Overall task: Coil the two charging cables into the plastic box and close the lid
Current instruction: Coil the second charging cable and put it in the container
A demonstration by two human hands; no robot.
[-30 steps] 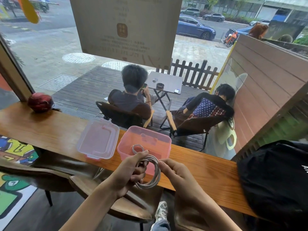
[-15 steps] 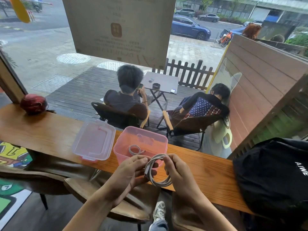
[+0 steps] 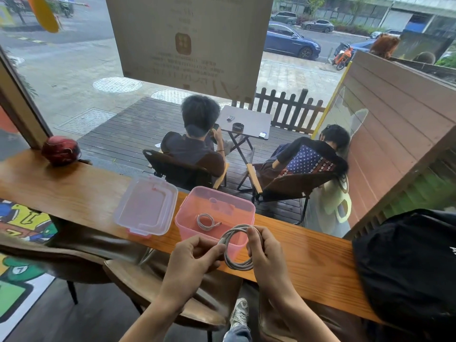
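Note:
A pink plastic box [image 3: 190,224] stands open on the wooden counter [image 3: 308,253]. One small coiled white cable [image 3: 206,221] lies on its floor. A second white cable [image 3: 237,262], wound into a round coil, is held upright just in front of the box's near wall. My left hand [image 3: 195,259] pinches the coil's left side and plug end. My right hand [image 3: 265,255] grips its right side, fingers through the loop. The clear lid [image 3: 145,206] lies flat on the counter to the left of the box.
A black bag [image 3: 407,262] sits on the counter at the right. A red round object [image 3: 60,150] rests at the counter's far left. A brown chair [image 3: 158,292] stands below the counter. Behind the window glass, two people sit on a deck.
The coil has turned from edge-on to face me as a round loop. Both hands have shifted slightly right and up toward the box's near wall.

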